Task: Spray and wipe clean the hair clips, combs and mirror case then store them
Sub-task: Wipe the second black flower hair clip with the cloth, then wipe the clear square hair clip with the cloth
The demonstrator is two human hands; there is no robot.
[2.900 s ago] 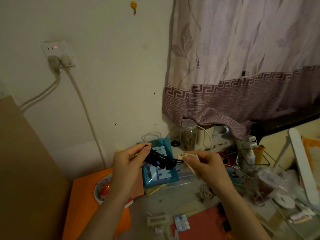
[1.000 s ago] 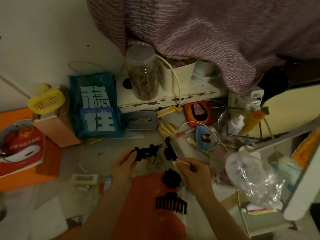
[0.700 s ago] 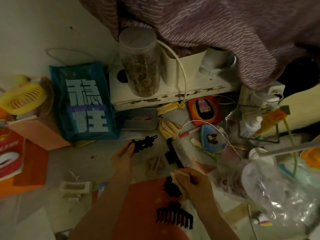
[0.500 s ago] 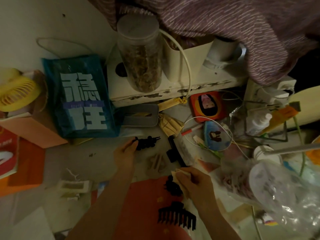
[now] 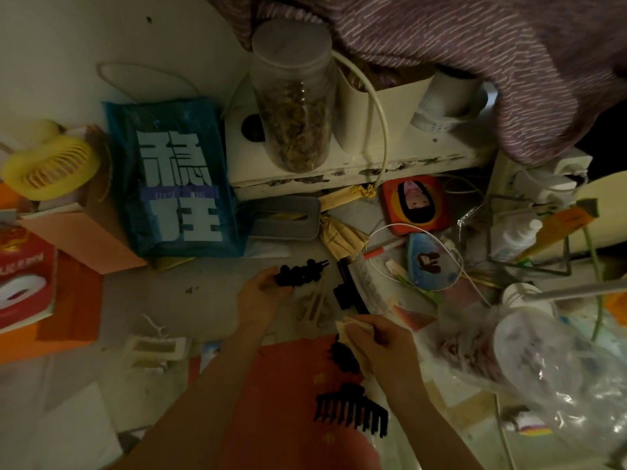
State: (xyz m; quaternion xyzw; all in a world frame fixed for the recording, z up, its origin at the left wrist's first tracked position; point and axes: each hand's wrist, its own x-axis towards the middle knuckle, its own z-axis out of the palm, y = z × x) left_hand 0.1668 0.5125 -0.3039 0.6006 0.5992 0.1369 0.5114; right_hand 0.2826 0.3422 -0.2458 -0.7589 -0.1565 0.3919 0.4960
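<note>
Blue bag [image 5: 176,184] marked "稳住"

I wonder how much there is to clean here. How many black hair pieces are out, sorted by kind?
Bumpy black clips: 2, the held clip in the left hand and the lying clip beside the right hand, which grips a wipe.
Wide-toothed black comb: 1
Plain black clip: 1
Total: 4
</note>
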